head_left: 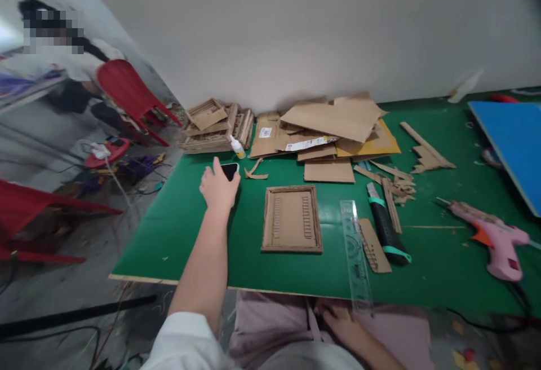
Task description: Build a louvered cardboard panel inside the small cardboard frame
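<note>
My left hand point(220, 186) reaches over the green table, its fingers and thumb around the sides of a smartphone point(230, 171) with a dark screen. The palm covers much of the phone. My right hand point(336, 316) rests on my lap below the table edge, fingers loosely laid out and partly in shadow. A square cardboard tray point(291, 249) with raised walls lies flat in front of me, with two rows of small ridged strips inside. A small white glue bottle point(237, 147) stands just behind the phone, and curved cardboard scraps point(256, 174) lie to its right.
Cardboard frames point(207, 143) and flat cardboard sheets point(333, 119) are piled at the back. A clear ruler point(354, 251), a cutter knife point(386, 229), cardboard scraps point(399, 189) and a pink glue gun point(492, 234) lie to the right. Another person sits beyond a red chair point(129, 91).
</note>
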The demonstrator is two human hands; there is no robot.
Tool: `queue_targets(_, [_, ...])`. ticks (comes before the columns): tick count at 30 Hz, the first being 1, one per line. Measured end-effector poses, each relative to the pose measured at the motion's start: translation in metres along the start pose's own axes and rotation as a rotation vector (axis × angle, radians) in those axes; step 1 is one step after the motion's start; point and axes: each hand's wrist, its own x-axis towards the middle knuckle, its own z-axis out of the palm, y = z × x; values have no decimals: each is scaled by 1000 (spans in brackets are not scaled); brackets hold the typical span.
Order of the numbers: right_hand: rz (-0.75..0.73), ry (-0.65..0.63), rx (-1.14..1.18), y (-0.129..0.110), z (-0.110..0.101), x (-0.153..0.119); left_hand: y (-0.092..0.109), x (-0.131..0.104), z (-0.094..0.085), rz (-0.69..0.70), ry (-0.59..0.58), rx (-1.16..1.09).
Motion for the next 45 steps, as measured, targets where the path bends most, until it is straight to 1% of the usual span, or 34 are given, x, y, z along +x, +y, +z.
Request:
queue_targets(1, [16,25,54,-10,-16,-12,6,-13,-9,99,80,-83])
queue_targets(2, [42,12,194,-21,-34,-27,15,-31,-18,229,130,-190])
queue_targets(3, [48,-54,310,-32,-54,-42,25,-54,-27,363,143,-306])
queue_targets(4, [27,-132,394,-42,-75,-59,36,-80,-33,503,107,-415])
queue_targets(5, [14,-237,447,-50,-96,-74,48,-109,-37,673,30,-505])
queue_targets(6, [24,-322,508,-56,-116,-88,60,-138,-39,832,-75,-573])
queue_targets(7, [44,-366,558,-61,-135,-98,71,-166,-38,943,-186,-617])
queue_targets(8, [47,-328,564,-63,-152,-105,80,-190,-36,992,-293,-650])
queue_targets(9, [25,-188,531,-64,-167,-107,88,-211,-31,1006,-373,-688])
queue_targets(10, [2,30,451,-63,-181,-105,95,-226,-26,990,-435,-712])
queue_targets(11, [10,278,379,-63,-192,-98,100,-237,-21,970,-477,-724])
queue_targets(12, [20,514,319,-63,-202,-88,104,-244,-16,954,-503,-724])
queue_targets(13, [36,704,240,-63,-210,-75,106,-248,-11,941,-514,-715])
queue_targets(14, [37,817,139,-64,-215,-61,107,-250,-7,930,-509,-699])
queue_targets(15, [42,847,16,-65,-219,-48,107,-251,-4,918,-494,-682])
queue_targets(17, [108,823,-249,-67,-221,-25,104,-252,0,878,-442,-659])
queue_targets(19, [169,800,-419,-69,-219,-12,99,-253,2,842,-402,-658])
queue_targets(21, [207,772,-488,-68,-216,-8,91,-255,3,853,-402,-677])
queue_targets(24, [225,746,-442,-66,-214,-12,79,-254,2,948,-460,-725])
queue_targets(26, [191,751,-288,-63,-216,-18,72,-252,1,1005,-506,-749])
queue_targets(27, [153,755,-158,-61,-217,-22,69,-251,0,1018,-522,-758])
queue_targets(29, [50,746,186,-57,-218,-28,64,-251,-3,1019,-520,-816])
queue_targets(31, [-36,712,553,-53,-216,-33,58,-256,-5,996,-495,-977])
queue_targets(32, [-65,698,709,-51,-215,-34,54,-261,-5,985,-507,-1077])
queue_targets(33, [-90,687,836,-50,-214,-35,50,-268,-3,973,-560,-1152])
queue_targets(34, [-117,681,938,-48,-212,-35,45,-277,-1,973,-656,-1179])
queue_targets(35, [-146,676,1015,-48,-210,-34,39,-286,3,961,-794,-1129])
queue_targets(36, [-175,667,1072,-47,-209,-33,33,-297,9,913,-932,-1012])
queue_targets(38, [-217,644,1140,-46,-207,-31,22,-317,24,789,-1125,-786])
queue_targets(40, [-225,619,1177,-45,-206,-29,16,-331,39,715,-1306,-719])
queue_targets(41, [-229,605,1192,-45,-206,-29,15,-335,47,684,-1347,-709])
queue_targets(42, [-239,591,1207,-44,-206,-29,16,-338,53,674,-1352,-699])
queue_targets(45, [-280,549,1252,-43,-206,-30,26,-334,63,630,-1265,-596])
